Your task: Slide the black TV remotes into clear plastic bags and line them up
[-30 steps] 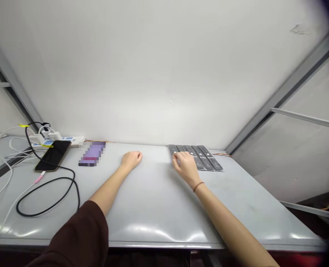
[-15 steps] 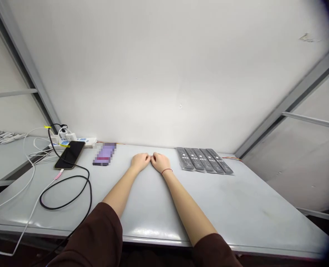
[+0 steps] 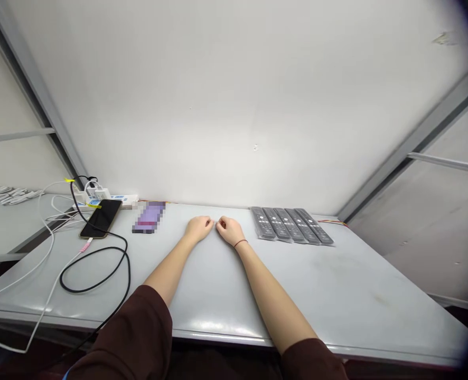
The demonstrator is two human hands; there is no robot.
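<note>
On the grey table [image 3: 214, 295] both my hands rest close together near the middle, loosely curled into fists. My left hand [image 3: 198, 228] is closed, its thumb side facing the other hand. A narrow gap separates it from my right hand [image 3: 230, 230], also closed, with a thin red cord on the wrist. I see nothing held in either one; the insides of the fingers are hidden. Several dark remote controls [image 3: 291, 226] in clear plastic sleeves lie side by side, right of my right hand. Left of my left hand lies a phone with a blurred purple screen [image 3: 150, 216].
A black phone [image 3: 101, 218] on a cable lies at the left by a white power strip [image 3: 125, 201] with plugs. A looped black cable [image 3: 95, 290] and white cables [image 3: 46, 306] cross the left side. A white wall [image 3: 226, 105] stands behind; bundled white cables [image 3: 10, 194] lie far left.
My hands have moved slightly apart, from touching to a small gap. The view has shifted a little; the objects on the table stay in place.
</note>
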